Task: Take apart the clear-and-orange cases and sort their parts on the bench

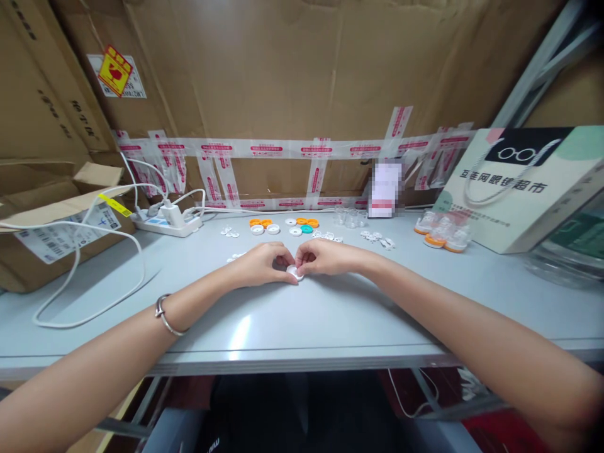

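Note:
A small white round cap (295, 272) sits between my hands, low over the table or resting on it; I cannot tell which. My left hand (262, 263) grips its left edge between thumb and fingers. From the other side, the fingertips of my right hand (325, 255) are pinched together at the cap; any smaller piece in them is hidden. Just beyond are orange caps (255, 223), white caps (272, 229) and a teal cap (306, 229). Small white parts lie in groups, some behind my right hand, others (377, 238) farther right and a few (229, 232) at left.
Clear plastic cups (350, 218) stand near the phone (385, 187) at the back. Capped clear pieces (442, 233) sit beside a paper bag (523, 189). Left are a power strip (165, 223), a looping white cable (141, 267) and an open carton (61, 233). Large cardboard (264, 75) closes off the back.

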A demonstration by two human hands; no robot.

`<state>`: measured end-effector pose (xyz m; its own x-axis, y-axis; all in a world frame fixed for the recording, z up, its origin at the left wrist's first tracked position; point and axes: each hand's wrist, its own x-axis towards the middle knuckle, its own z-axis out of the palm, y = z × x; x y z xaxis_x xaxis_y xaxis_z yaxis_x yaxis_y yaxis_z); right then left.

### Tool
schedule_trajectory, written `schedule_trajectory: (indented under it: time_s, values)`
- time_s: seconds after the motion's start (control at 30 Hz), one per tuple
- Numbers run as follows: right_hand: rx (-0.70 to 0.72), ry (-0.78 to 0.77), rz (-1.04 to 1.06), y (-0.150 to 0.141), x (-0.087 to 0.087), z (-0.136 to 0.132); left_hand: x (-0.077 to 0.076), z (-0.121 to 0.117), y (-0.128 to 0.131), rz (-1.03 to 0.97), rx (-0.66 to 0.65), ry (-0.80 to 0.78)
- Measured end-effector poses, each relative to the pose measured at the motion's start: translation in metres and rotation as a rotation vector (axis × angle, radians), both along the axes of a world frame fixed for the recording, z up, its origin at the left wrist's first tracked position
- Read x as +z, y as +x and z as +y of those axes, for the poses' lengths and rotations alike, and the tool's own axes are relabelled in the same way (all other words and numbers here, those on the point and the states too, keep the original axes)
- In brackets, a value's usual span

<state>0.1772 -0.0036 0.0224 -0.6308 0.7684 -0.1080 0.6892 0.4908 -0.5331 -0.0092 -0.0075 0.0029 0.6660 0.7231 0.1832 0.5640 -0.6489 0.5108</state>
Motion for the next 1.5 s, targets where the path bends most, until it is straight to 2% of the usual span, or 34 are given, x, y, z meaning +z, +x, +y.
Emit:
schedule_trajectory:
  time_s: [0.2,0.47,0.7,0.87,0.97,1.07,1.13,1.2,1.33,1.5]
  values:
    - [-0.077,-0.048,0.099,0.002,-0.008,0.005,-0.001,0.001,0.000,-0.010,-0.016,-0.010]
    - [-0.234,-0.298,0.458,0.004,-0.010,0.003,0.002,0.001,-0.002,-0.025,-0.014,-0.003]
    - [-0.264,-0.414,0.767,0.000,-0.006,-0.003,0.007,0.001,-0.001,-0.293,0.124,0.027]
    - [-0.228,-0.487,0.847,-0.004,-0.006,-0.007,0.005,0.004,-0.001,-0.432,0.065,-0.140]
    - [-0.260,-0.432,0.846,-0.004,-0.006,-0.007,0.015,0.009,-0.012,-0.352,0.048,-0.191]
    - [-0.305,-0.291,0.795,-0.001,-0.007,-0.004,0.033,0.015,-0.036,-0.172,0.132,-0.132]
    - [-0.295,-0.218,0.698,0.004,-0.009,-0.001,0.043,0.019,-0.055,-0.032,0.182,-0.099]
    - [-0.250,-0.163,0.567,0.010,-0.010,0.001,0.049,0.022,-0.071,0.129,0.146,-0.143]
    - [-0.114,-0.054,0.303,0.017,-0.011,0.002,0.042,0.025,-0.078,0.311,0.032,-0.208]
    - [0.022,-0.002,0.176,0.019,-0.016,0.000,0.030,0.026,-0.070,0.357,0.031,-0.281]
